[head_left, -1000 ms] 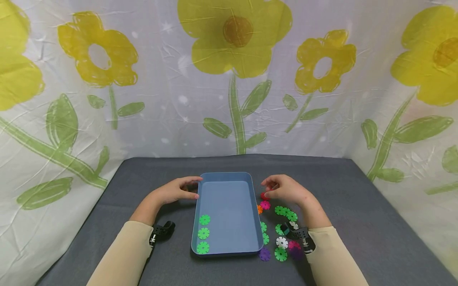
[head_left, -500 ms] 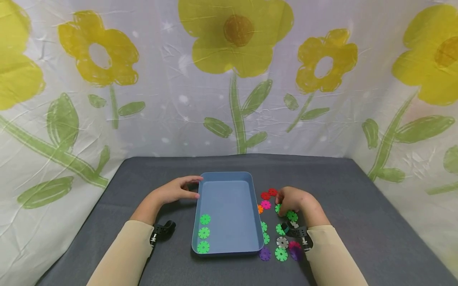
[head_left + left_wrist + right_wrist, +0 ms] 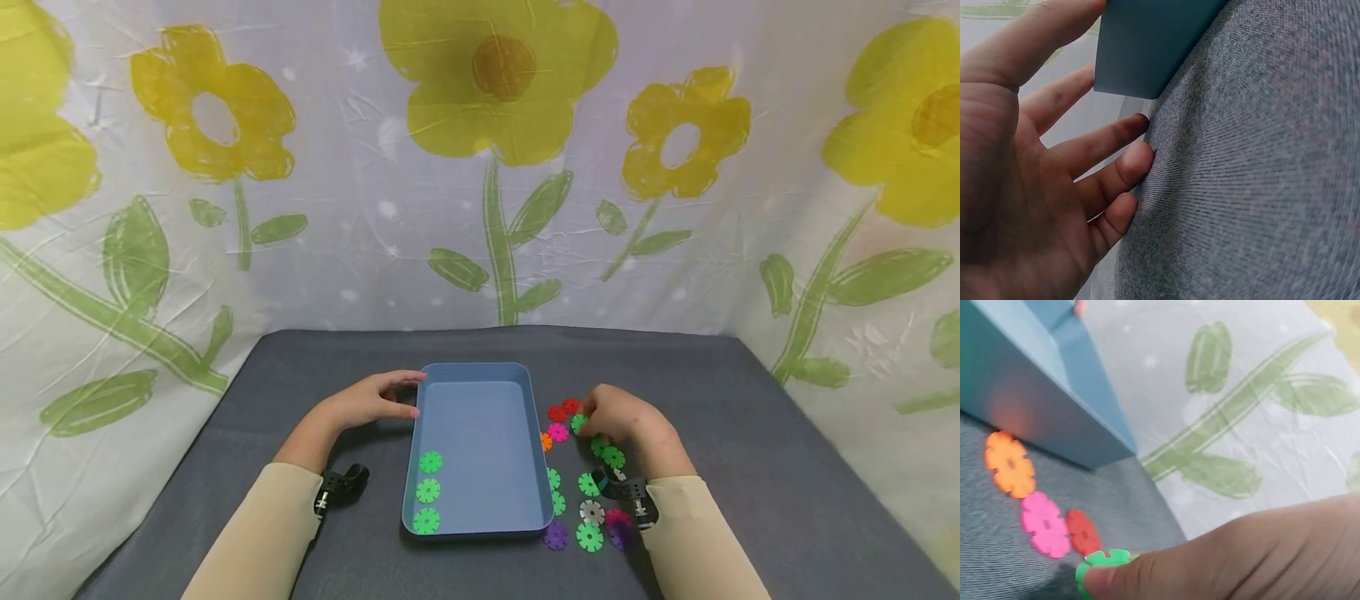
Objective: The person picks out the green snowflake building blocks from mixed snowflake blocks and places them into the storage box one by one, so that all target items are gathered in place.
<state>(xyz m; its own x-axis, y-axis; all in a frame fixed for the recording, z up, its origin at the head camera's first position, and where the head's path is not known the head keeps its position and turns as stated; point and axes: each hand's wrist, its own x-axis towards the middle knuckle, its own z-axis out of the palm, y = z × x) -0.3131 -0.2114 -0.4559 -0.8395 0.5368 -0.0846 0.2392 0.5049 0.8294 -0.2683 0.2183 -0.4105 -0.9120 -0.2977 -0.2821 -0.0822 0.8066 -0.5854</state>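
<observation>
My left hand (image 3: 370, 399) touches the left wall of a blue tray (image 3: 480, 450), its fingers spread and relaxed. In the left wrist view, the tray's corner (image 3: 1132, 53) stands by the thumb and forefinger. Three green notched discs (image 3: 428, 490) lie along the left side inside the tray. To the right of the tray, my right hand (image 3: 622, 414) pinches a green flower-shaped disc (image 3: 579, 424). The right wrist view has the thumb (image 3: 1100, 579) on that green disc (image 3: 1117, 556); the other fingers are hidden there.
Right of the tray lie red discs (image 3: 557, 413), a pink disc (image 3: 557, 432), an orange disc (image 3: 546, 442), a white disc (image 3: 592, 512), a purple disc (image 3: 556, 536) and several green ones (image 3: 590, 537). A flowered cloth (image 3: 337, 167) hangs behind the grey table (image 3: 300, 354).
My right hand has moved back from the red discs toward the green ones and now holds one, shifted slightly up and left. The left hand has stayed at the tray.
</observation>
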